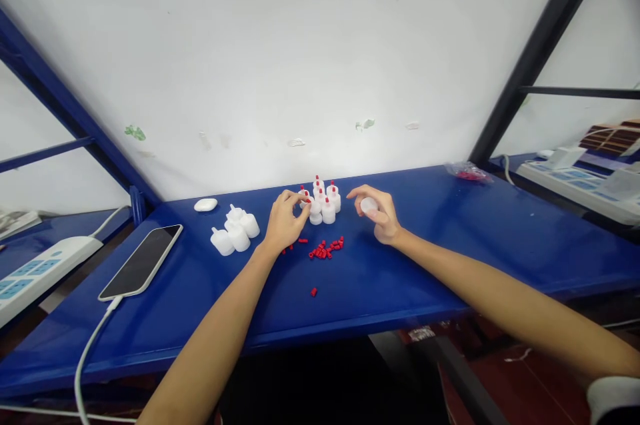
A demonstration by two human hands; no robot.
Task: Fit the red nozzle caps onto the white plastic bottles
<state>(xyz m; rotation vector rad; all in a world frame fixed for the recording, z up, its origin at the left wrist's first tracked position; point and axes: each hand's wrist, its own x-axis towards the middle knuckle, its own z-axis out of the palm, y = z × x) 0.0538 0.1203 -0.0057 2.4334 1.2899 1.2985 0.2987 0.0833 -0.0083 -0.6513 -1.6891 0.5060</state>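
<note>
The left hand (284,220) pinches what looks like a red-tipped white bottle (306,202) beside the capped cluster (324,202). The right hand (377,215) curls around a white bottle (369,205) above the blue surface (450,258).

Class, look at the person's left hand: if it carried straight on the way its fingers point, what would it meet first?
Most likely the cluster of red-tipped white caps: the left hand points right and slightly away, fingertips already at its nearest cap. Depth is hard to judge.

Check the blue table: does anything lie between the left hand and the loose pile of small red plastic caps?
Nothing visible does. The left hand rests beside the capped white bottles, and bare blue table separates it from the red caps just right of it.
</note>
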